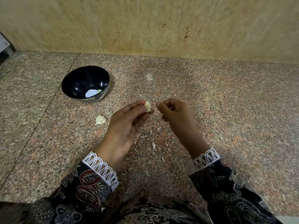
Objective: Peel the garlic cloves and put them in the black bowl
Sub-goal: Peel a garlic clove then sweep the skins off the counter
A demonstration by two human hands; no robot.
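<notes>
My left hand (126, 126) pinches a pale garlic clove (147, 106) between thumb and fingertips above the granite counter. My right hand (174, 113) is just to its right, fingers curled, pinching a thin strip of skin (155, 108) close to the clove. The black bowl (80, 81) stands at the left, farther back, with a peeled clove (99, 91) and a bright reflection at its bottom. Another unpeeled clove (100, 119) lies on the counter between the bowl and my left hand.
Several small scraps of garlic skin (153, 145) lie on the granite counter (226, 110) below my hands. A beige stone wall (145, 25) rises along the back. The counter's front edge runs near my patterned sleeves.
</notes>
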